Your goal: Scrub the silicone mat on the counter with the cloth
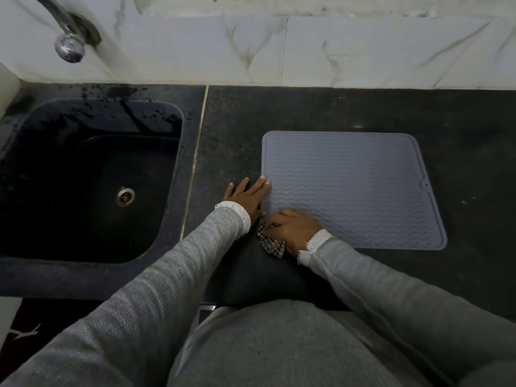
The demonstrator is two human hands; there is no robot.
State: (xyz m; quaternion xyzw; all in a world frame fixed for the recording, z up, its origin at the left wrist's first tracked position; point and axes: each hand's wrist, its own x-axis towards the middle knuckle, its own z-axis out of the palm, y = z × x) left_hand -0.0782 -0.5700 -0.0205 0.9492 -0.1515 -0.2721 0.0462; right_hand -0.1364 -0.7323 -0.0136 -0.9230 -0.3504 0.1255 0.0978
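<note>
I am leaning over the dark counter [349, 113] with both arms stretched forward in grey knitted sleeves; my left hand [245, 198] is lying flat, its fingers straight and slightly spread, most of it on the counter and its rightmost fingertips touching the left edge of the silicone mat [349, 188]; it is gripping nothing, only pressing down beside and on that edge. My right hand [296, 227] is sitting at the mat's near left corner, blurred; its fingers are curling down over the checked cloth [272, 243], bunching it under the palm; part of the cloth is sticking out from beneath the hand toward me, lying on the counter just off the mat's corner.

The mat is lying flat on the counter to the right of the sink [92, 180]; it is grey-blue, rectangular with rounded corners, ribbed with wavy lines inside a raised rim, and a small notch is showing midway along its right edge; its far edge is sitting well apart from the marble-patterned wall tiles [307, 51].

The sink is black and sunk into the counter on my left, with a metal drain [125, 195] in its floor and dark spatter along its back rim; a chrome tap [65, 32] is reaching out from the wall above it.
</note>
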